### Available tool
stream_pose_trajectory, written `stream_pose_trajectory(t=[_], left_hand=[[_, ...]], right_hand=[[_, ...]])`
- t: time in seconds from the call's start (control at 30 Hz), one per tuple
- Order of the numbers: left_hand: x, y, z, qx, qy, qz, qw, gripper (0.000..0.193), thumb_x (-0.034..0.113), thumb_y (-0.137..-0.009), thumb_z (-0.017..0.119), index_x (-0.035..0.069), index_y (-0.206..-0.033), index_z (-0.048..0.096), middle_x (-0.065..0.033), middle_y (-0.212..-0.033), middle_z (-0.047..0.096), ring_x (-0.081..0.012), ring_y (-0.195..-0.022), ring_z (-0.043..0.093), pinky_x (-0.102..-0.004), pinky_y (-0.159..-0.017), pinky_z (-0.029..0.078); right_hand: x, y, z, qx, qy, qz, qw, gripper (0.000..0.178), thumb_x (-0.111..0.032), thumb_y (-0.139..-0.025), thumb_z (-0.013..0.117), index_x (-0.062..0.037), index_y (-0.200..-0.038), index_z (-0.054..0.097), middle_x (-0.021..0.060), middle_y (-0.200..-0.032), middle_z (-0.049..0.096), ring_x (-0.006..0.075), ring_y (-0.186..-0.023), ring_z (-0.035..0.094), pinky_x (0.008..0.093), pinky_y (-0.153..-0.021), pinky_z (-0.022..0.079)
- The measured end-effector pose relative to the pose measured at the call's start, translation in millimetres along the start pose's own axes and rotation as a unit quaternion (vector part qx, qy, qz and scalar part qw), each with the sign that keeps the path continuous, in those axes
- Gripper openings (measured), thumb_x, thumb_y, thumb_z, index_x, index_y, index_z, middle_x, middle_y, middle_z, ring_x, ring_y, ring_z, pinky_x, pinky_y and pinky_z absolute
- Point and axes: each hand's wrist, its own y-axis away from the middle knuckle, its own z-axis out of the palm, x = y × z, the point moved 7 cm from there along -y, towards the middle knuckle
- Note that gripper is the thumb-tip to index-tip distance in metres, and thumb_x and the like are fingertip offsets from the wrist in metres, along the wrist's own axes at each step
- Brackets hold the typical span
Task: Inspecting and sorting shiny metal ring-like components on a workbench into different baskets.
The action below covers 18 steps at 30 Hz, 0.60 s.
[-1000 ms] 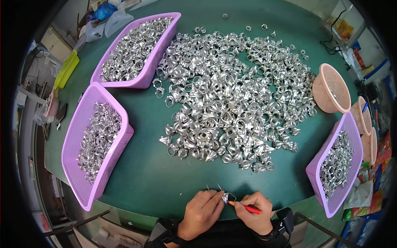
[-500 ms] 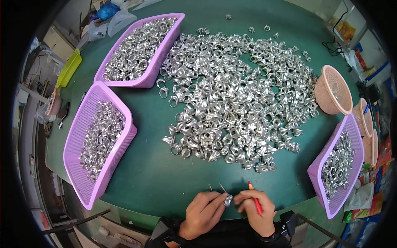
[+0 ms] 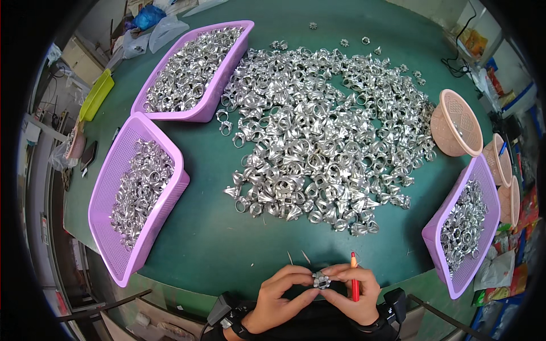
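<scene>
My left hand [image 3: 282,296] pinches a silver-coloured metal ring [image 3: 321,281] with a knobbed top between thumb and fingertips, near the table's front edge. At the ring's other side are the thumb and fingertips of my right hand [image 3: 358,295]. A red pencil-like stick [image 3: 355,281] stands nearly upright in that same right hand. Just beyond my left fingers, two thin pointed metal tips [image 3: 306,257] show; whether they are held or lying there I cannot tell. Ahead, a wide pile of similar rings [image 3: 318,142] covers the middle of the green table [image 3: 216,238].
Purple baskets of rings stand at the far left [image 3: 213,108], near left [image 3: 165,210] and right [image 3: 435,244]. Past the pile's right side a peach basket [image 3: 446,133] leans, with more peach baskets [image 3: 500,165] beyond it. A yellow-green tray [image 3: 96,94] sits at the left edge.
My right hand has come left to meet the left hand at the ring. The ring has turned and shifted slightly right, and the red stick now stands more upright.
</scene>
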Motion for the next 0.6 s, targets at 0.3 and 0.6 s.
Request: stream_pose_trajectory(t=[0.3,0.6], left_hand=[[3,-1,2,-0.021,0.002,0.046,0.999,0.018,0.000,-0.065,0.064,0.001,-0.082,0.060,-0.0090,-0.088,0.053,-0.0174,-0.081,0.054,-0.0257,-0.067,0.045],[92,48,-141,0.413,-0.549,0.233,0.688,0.018,0.001,-0.067,0.059,0.001,-0.084,0.054,-0.0147,-0.092,0.050,-0.0271,-0.084,0.049,-0.0336,-0.072,0.039]], right_hand=[[-4,1,-1,0.028,-0.067,-0.031,0.997,0.025,0.013,-0.069,0.052,-0.0005,-0.088,0.044,0.0169,-0.083,0.056,0.0284,-0.084,0.056,0.0369,-0.074,0.044],[-11,-9,-60,0.193,0.017,0.012,0.981,0.018,-0.006,-0.084,0.039,0.0032,-0.099,0.043,0.0189,-0.086,0.056,0.0269,-0.080,0.056,0.0342,-0.070,0.047]])
